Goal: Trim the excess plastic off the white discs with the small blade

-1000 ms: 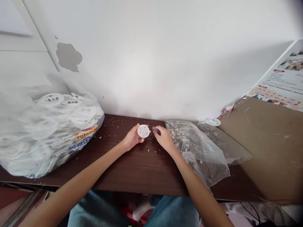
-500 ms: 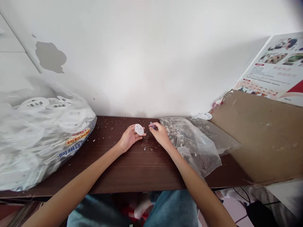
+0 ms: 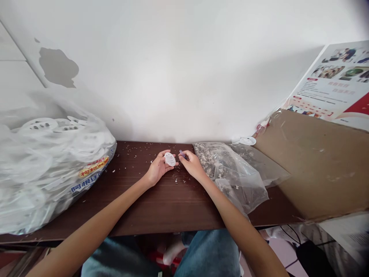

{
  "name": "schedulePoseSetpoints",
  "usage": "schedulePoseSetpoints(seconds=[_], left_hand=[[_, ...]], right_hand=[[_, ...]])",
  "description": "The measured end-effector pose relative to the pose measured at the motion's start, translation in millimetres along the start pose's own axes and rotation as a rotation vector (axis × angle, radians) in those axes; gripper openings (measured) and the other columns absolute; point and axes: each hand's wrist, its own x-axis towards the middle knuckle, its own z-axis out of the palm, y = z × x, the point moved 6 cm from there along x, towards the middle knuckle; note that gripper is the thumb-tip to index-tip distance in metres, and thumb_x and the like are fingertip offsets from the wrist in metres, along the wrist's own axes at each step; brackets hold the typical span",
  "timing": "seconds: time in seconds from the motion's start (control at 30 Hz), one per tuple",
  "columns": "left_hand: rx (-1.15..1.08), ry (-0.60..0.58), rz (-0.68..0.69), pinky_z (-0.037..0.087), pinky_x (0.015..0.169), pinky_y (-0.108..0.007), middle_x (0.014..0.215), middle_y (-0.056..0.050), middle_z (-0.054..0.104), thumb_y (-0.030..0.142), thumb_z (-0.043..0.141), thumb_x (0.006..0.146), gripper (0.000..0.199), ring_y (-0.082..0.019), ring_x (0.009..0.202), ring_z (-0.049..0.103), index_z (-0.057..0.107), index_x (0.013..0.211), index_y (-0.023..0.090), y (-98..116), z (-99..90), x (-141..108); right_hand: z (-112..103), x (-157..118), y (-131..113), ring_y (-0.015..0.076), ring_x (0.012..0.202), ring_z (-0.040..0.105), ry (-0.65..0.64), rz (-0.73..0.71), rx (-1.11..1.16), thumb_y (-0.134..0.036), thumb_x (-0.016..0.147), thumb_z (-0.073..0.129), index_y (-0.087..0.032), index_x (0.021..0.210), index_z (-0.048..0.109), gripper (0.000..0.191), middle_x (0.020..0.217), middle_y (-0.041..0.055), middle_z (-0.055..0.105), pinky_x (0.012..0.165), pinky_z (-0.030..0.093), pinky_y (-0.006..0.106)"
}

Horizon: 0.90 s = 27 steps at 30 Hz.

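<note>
Left hand (image 3: pixel 158 168): partly open, fingers spread, gripping white disc (image 3: pixel 170 159) by its edge above counter (image 3: pixel 161 207). Right hand (image 3: pixel 190 161): fingertips pinched around small purple tool (image 3: pixel 181 153), just beside disc. Small bag (image 3: pixel 230 165) of pale bits lies near right hand; large bag (image 3: pixel 57 165) of white discs stands at counter's left. Scraps (image 3: pixel 176 181) dot counter.

So there's a thin white round disc (image 3: pixel 170 159) with small dark marks near its top edge, tilted in the left hand (image 3: pixel 157 169), and a little purplish tool (image 3: pixel 182 154) pinched in the right hand's (image 3: pixel 190 163) fingers.
</note>
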Motion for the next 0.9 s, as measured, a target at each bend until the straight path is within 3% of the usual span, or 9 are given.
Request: schedulePoseSetpoints(seconds=[0.27,0.43,0.77,0.9], left_hand=[[0.008,0.025,0.081,0.052,0.105,-0.049,0.140,-0.013,0.068,0.043,0.067,0.091,0.052,-0.030,0.107,0.076,0.052,0.136,0.022,0.9,-3.0,1.7],[-0.027,0.023,0.106,0.048,0.110,-0.053,0.146,-0.016,0.064,0.040,0.069,0.087,0.056,-0.031,0.109,0.076,0.053,0.137,0.021,1.5,-3.7,1.6],[-0.030,-0.003,0.111,0.042,0.116,-0.059,0.144,-0.017,0.065,0.041,0.069,0.083,0.061,-0.035,0.114,0.074,0.055,0.138,0.018,0.3,-4.3,2.2],[-0.004,-0.009,0.111,0.044,0.114,-0.057,0.141,-0.016,0.067,0.041,0.069,0.084,0.058,-0.033,0.112,0.074,0.056,0.137,0.019,-1.5,-5.3,3.6]], right_hand=[[0.7,0.1,-0.4,0.0219,0.102,0.070,-0.017,-0.040,-0.052,-0.037,0.093,0.064,-0.023,0.103,0.073,0.020,0.113,0.0042,0.078,0.091,0.050,0.034],[1.6,0.0,4.7,0.0207,0.089,0.069,-0.027,-0.042,-0.113,-0.033,0.088,0.068,-0.023,0.104,0.074,0.019,0.104,0.0025,0.079,0.082,0.051,0.034],[-4.3,1.4,2.9,0.0205,0.086,0.066,-0.001,-0.022,-0.084,-0.038,0.089,0.067,-0.023,0.099,0.073,0.019,0.101,0.0034,0.078,0.079,0.049,0.033],[-3.4,1.7,3.6,0.0189,0.080,0.065,-0.039,-0.057,-0.131,-0.027,0.088,0.064,-0.023,0.099,0.072,0.014,0.099,0.0020,0.077,0.076,0.048,0.032]])
